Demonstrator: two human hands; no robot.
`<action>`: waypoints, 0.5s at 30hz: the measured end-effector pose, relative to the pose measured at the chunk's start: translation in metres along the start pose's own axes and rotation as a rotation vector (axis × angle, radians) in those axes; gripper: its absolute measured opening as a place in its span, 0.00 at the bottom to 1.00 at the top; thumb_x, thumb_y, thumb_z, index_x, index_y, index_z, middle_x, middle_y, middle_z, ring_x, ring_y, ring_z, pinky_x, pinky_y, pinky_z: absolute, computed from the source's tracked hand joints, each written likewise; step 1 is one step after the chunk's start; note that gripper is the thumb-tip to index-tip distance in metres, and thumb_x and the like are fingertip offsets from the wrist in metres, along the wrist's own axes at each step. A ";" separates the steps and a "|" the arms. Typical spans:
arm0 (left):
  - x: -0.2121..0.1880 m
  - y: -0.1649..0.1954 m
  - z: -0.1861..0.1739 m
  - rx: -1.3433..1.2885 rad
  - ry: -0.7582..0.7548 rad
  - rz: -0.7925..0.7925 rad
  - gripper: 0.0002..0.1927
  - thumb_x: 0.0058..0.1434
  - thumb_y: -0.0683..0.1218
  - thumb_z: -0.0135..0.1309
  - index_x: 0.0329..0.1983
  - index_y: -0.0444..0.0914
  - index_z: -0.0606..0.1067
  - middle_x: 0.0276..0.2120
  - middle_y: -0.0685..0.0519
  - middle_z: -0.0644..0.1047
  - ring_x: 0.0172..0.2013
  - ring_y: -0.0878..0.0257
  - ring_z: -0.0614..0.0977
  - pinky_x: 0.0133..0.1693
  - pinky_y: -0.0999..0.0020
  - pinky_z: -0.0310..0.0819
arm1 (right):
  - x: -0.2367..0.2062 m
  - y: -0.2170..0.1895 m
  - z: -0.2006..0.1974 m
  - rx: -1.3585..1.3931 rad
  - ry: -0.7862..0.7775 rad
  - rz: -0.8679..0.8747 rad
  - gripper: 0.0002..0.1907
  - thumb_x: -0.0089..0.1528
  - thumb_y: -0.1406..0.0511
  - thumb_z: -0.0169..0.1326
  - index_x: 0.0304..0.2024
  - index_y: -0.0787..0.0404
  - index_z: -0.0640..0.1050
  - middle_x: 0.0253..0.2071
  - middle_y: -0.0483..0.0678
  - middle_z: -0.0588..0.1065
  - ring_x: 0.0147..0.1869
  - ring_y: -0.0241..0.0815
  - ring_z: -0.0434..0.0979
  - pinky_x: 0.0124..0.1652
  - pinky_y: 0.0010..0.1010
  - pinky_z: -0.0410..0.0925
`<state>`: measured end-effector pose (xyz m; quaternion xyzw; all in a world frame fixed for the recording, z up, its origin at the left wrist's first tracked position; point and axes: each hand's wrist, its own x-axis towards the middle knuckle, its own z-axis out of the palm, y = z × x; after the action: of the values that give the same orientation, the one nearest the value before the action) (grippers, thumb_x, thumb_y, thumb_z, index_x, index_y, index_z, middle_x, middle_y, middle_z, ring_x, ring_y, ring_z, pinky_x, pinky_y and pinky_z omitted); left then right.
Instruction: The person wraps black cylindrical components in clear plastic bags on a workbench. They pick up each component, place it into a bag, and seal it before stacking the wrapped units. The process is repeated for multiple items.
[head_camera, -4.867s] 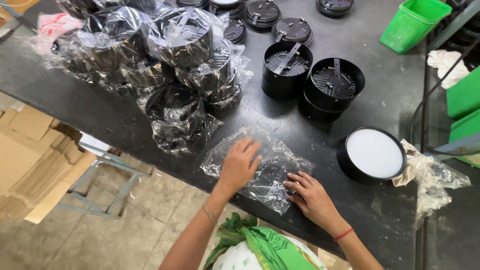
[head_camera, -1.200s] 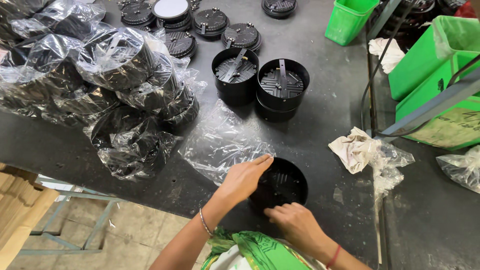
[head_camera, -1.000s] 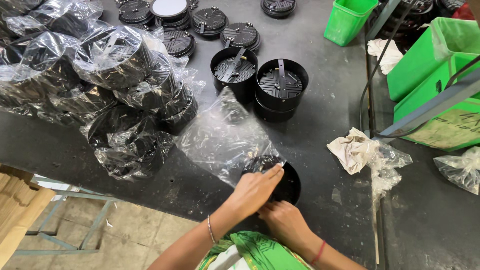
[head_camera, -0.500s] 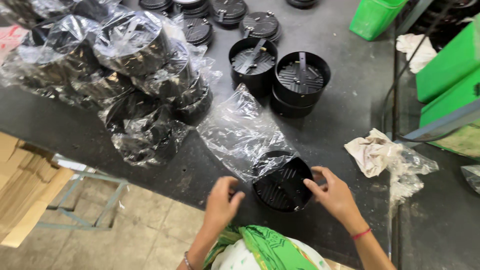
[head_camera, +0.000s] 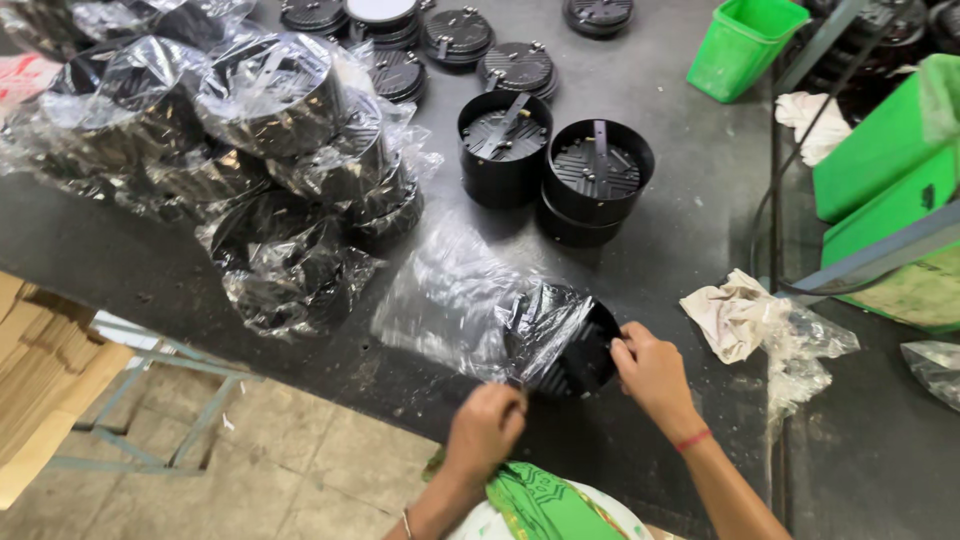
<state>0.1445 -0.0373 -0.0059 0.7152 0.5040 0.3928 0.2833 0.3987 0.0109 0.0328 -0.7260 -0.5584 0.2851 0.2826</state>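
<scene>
The right hand gripped the rim of the black round housing, fingers curled over its edge at lower centre of the frame. The left hand was closed, pinching the near edge of the clear plastic bag, which was drawn partway over the housing and trailed off toward the upper left. Just above, mid-frame, two open black housings stood touching each other on the dark table. At left sat a heap of bagged housings. To the right lay a crumpled rag, and a green bin stood at the upper right.
</scene>
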 end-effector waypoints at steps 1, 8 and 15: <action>-0.002 0.008 0.000 -0.055 -0.035 0.030 0.05 0.57 0.42 0.57 0.35 0.37 0.76 0.33 0.46 0.78 0.37 0.47 0.81 0.38 0.56 0.75 | 0.003 0.000 0.003 -0.005 0.017 0.001 0.12 0.63 0.62 0.52 0.41 0.64 0.80 0.23 0.55 0.81 0.19 0.45 0.81 0.26 0.36 0.72; 0.038 0.048 -0.023 -0.007 -0.121 -0.025 0.11 0.64 0.51 0.60 0.33 0.39 0.80 0.27 0.48 0.79 0.29 0.51 0.81 0.33 0.59 0.74 | 0.008 0.006 0.017 -0.123 0.114 -0.170 0.13 0.60 0.60 0.55 0.42 0.62 0.80 0.28 0.58 0.80 0.32 0.58 0.82 0.34 0.44 0.72; 0.158 0.009 0.012 0.219 -0.110 0.106 0.19 0.63 0.59 0.57 0.38 0.38 0.83 0.34 0.43 0.82 0.38 0.44 0.83 0.41 0.51 0.75 | 0.005 0.010 0.019 -0.119 0.109 -0.254 0.12 0.61 0.60 0.56 0.43 0.59 0.81 0.31 0.57 0.81 0.36 0.58 0.83 0.35 0.42 0.73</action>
<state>0.1882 0.1084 0.0389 0.7879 0.4891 0.3098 0.2097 0.3924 0.0155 0.0120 -0.6794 -0.6455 0.1735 0.3026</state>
